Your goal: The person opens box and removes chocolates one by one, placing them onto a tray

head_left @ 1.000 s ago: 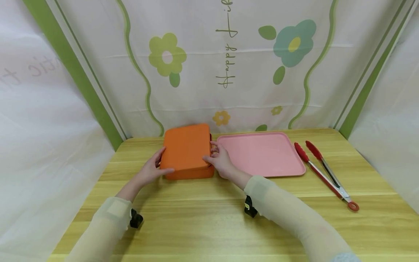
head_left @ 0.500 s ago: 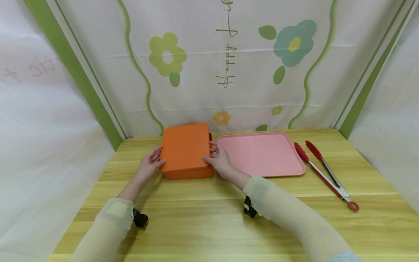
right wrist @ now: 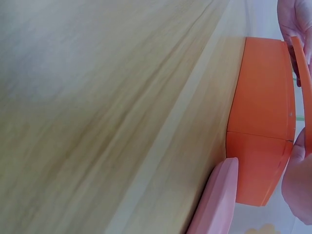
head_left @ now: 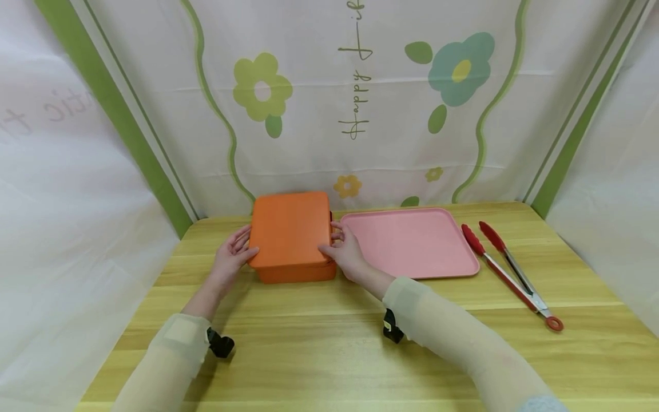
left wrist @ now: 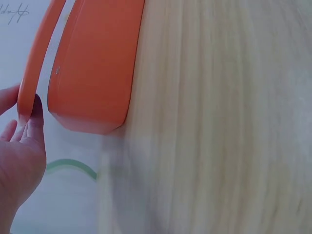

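An orange box (head_left: pixel 296 273) stands at the back of the wooden table, left of the middle, with its orange lid (head_left: pixel 290 229) raised above it. In the left wrist view a gap shows between the lid (left wrist: pixel 39 53) and the box wall (left wrist: pixel 95 68). My left hand (head_left: pixel 231 254) pinches the lid's left edge, thumb on top and fingers beneath. At the opposite edge my right hand (head_left: pixel 350 252) grips the lid, its thumb on the top near the front corner. The right wrist view shows both hands at the lid (right wrist: pixel 303 83); the box's inside is hidden.
A pink tray (head_left: pixel 412 243) lies right beside the box. Further right, red-and-silver tongs (head_left: pixel 532 297) rest spread on the table (head_left: pixel 309 355). A white printed curtain (head_left: pixel 386 143) hangs close behind the box, with more sheeting on both sides.
My left hand has shifted from the box's left side up to the lid's edge. The lid has risen and moved slightly left, while the right hand stays nearly in place.
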Demonstrator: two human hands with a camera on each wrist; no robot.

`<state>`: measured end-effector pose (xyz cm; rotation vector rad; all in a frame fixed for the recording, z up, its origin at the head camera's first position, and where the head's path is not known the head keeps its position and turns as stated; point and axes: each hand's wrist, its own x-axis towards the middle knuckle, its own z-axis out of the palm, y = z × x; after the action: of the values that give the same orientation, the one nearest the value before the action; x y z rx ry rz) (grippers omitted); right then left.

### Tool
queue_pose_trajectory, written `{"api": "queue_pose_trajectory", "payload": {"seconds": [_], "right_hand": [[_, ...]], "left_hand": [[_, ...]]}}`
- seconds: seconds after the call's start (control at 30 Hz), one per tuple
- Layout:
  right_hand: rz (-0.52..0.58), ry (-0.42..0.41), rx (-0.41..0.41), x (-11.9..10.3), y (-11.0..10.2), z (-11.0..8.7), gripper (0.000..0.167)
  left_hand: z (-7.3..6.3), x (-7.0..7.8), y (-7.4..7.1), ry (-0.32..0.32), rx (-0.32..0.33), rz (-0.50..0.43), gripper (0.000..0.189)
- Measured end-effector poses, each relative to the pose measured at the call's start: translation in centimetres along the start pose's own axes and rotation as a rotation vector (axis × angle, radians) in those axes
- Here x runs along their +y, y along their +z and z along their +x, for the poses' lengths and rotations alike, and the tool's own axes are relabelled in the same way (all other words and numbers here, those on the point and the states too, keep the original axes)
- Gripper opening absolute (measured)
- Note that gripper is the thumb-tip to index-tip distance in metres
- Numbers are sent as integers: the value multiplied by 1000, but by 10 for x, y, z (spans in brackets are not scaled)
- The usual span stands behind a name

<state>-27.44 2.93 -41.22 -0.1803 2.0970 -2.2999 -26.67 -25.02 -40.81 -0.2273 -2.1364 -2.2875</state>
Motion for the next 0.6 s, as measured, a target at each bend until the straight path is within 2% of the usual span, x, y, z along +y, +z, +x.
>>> {"api": "queue_pose_trajectory", "payload": {"seconds": [0.2, 0.33, 0.47, 0.6], "right_hand": [[33, -7, 19, -1, -1, -1, 61], [-30, -37, 0, -5, -6, -3, 58], [-125, -80, -49, -12, -15, -5, 60], [-154, -64, -109, -19, -21, -7, 66]], "left_hand": [[-3, 3, 1, -23, 14, 3, 67], [-6, 5, 2, -12, 10, 10, 66], [-8, 9, 2, 12, -38, 6, 65], [-11, 13, 1, 14, -91, 16, 67]]}}
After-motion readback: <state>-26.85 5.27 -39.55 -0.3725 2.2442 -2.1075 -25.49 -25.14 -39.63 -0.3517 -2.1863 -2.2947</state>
